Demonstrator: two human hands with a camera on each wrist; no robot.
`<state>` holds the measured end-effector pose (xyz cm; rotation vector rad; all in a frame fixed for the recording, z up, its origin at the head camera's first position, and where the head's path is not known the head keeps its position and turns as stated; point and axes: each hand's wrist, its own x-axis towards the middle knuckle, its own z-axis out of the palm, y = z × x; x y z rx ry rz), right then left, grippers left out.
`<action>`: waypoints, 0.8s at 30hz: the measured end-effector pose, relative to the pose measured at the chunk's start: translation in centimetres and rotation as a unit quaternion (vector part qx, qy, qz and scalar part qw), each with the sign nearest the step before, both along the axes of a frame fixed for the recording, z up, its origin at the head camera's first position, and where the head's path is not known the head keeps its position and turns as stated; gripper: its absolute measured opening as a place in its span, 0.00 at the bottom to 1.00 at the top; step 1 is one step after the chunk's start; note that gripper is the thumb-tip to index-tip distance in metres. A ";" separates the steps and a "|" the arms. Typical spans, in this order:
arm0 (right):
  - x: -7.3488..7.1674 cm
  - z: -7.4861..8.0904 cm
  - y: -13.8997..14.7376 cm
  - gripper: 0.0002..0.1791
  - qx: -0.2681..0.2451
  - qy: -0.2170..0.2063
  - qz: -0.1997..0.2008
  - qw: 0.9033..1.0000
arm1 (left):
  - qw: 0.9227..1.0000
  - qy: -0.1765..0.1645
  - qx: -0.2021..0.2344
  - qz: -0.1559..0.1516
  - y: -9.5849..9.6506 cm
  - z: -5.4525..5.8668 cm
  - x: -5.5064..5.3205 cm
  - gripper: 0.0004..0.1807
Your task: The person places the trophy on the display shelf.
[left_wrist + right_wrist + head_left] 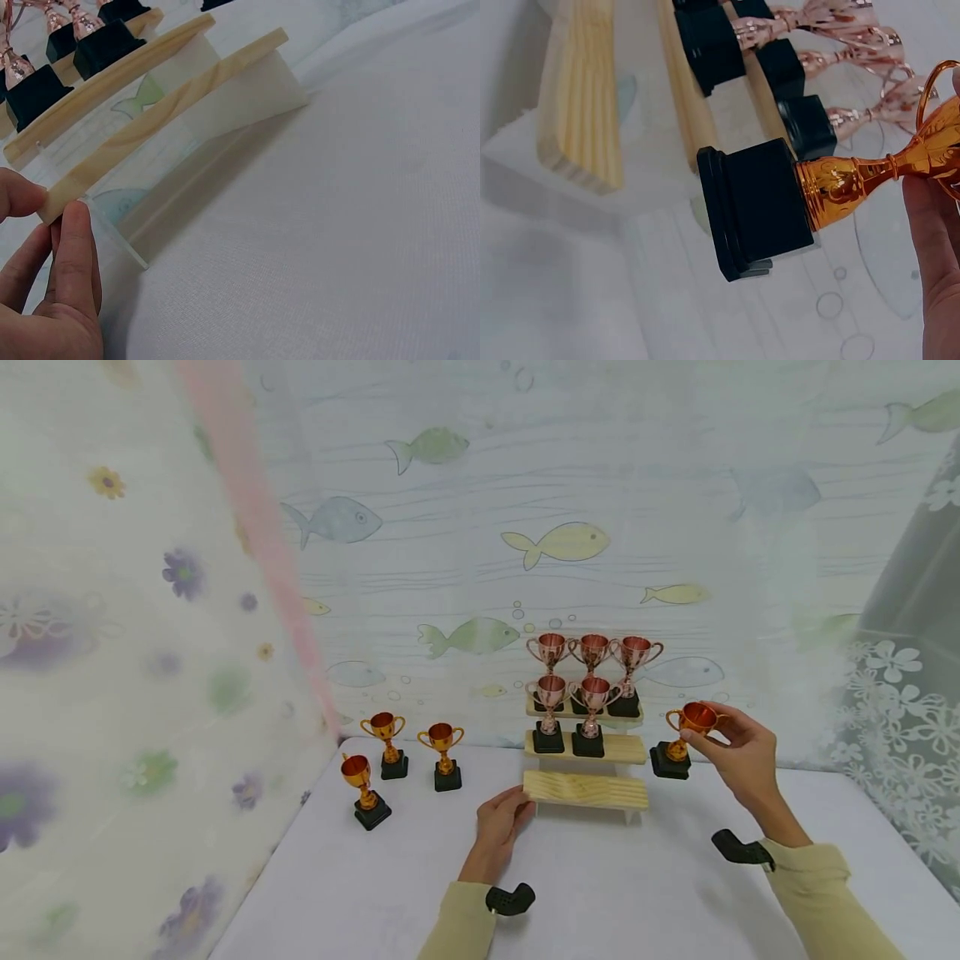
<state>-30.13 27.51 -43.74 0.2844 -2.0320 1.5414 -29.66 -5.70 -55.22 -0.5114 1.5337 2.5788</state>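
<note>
My right hand (742,752) holds a gold trophy cup (678,743) by its bowl, just right of a three-step wooden display stand (585,788). In the right wrist view the trophy's black base (754,210) overlaps the stand's steps, and the fingers (934,232) lie against the gold bowl. My left hand (500,827) pinches the left end of the lowest step (161,124), thumb on its edge and fingers beneath. Two rose-gold trophies (550,714) stand on the middle step, towards its left; three more (634,653) line the top step. The lowest step bears nothing.
Three gold trophies (446,757) stand on the white-covered table (360,893) to the left of the stand. A curtain with fish prints (450,568) hangs behind, a flowered one (135,652) on the left, and lacy fabric (907,693) on the right.
</note>
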 end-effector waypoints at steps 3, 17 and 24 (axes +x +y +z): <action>-0.5 0.3 -0.7 0.27 -0.015 0.008 0.021 1.000 | 1.000 0.000 -0.002 0.001 0.0 0.0 0.0 0.21; -2.3 0.1 -2.7 0.26 0.003 0.003 0.043 0.999 | 1.000 0.000 -0.014 0.000 0.0 0.1 0.1 0.21; -2.8 -0.1 -3.2 0.26 0.006 -0.008 0.038 0.999 | 1.000 0.003 -0.013 0.002 0.0 0.1 0.2 0.22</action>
